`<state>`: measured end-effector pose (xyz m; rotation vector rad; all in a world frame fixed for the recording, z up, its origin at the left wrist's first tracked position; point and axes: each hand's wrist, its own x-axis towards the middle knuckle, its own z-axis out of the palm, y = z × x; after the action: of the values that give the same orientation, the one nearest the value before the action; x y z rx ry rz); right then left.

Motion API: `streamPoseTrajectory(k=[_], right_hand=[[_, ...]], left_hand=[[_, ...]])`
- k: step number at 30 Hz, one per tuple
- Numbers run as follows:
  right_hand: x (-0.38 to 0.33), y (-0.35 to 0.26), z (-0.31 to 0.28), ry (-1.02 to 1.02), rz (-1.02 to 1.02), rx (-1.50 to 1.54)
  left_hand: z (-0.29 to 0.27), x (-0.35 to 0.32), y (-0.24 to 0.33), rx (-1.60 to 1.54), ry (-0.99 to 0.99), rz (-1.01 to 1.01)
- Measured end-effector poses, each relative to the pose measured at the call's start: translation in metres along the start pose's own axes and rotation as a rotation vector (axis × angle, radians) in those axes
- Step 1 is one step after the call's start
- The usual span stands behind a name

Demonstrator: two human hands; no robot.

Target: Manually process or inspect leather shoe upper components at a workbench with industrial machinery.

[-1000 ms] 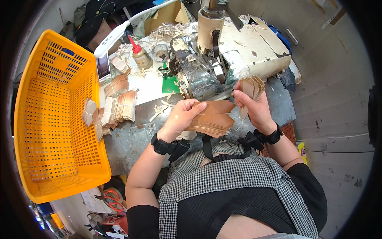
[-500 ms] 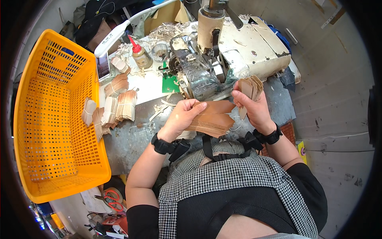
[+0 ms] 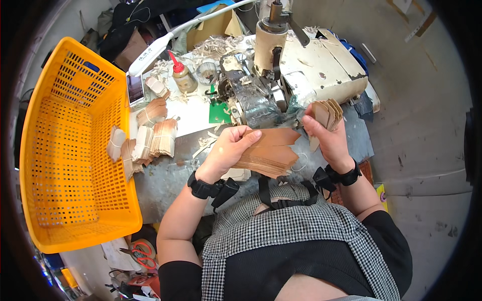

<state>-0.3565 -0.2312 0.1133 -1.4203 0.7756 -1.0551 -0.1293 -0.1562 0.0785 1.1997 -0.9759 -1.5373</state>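
A fanned stack of thin brown leather pieces (image 3: 268, 153) lay at the front edge of the grey worktable (image 3: 165, 173), just below the worn sewing machine (image 3: 301, 70). The pieces looked light, flat and pliable, likely to slide over one another, so a pinch across the stack's edge with fingers spread on top seemed the surest hold. The left hand (image 3: 228, 148) did much that: its fingers curled around the stack's left end, thumb under and fingertips over the top sheet, clasping it loosely rather than clenched. The right hand (image 3: 324, 133) was closed around a smaller bundle of the same tan pieces (image 3: 327, 113), held upright beside the machine's base, fingers wrapped firmly about its lower part. Left of the stack, tied bundles of cut pieces (image 3: 150, 140) sat on the table, near a big yellow plastic basket (image 3: 65, 145) with one bundle lying inside. Behind them stood an oil bottle with a red spout (image 3: 181, 75) amid scraps.
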Motion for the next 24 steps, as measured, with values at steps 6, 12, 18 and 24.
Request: streamPoseTrajectory(k=[6,12,18,24], right_hand=[[0.006,-0.007,-0.010,0.043,-0.044,-0.020],[0.010,-0.011,-0.014,0.063,-0.067,-0.043],[0.014,-0.013,-0.016,0.063,-0.093,-0.112],[0.022,-0.004,-0.019,0.066,-0.221,-0.218]], left_hand=[[-0.007,0.000,0.008,0.006,0.013,0.030],[-0.008,0.004,0.010,0.019,0.002,0.058],[-0.012,0.011,0.011,0.026,0.012,0.045],[-0.024,0.017,0.010,0.082,0.094,0.020]])
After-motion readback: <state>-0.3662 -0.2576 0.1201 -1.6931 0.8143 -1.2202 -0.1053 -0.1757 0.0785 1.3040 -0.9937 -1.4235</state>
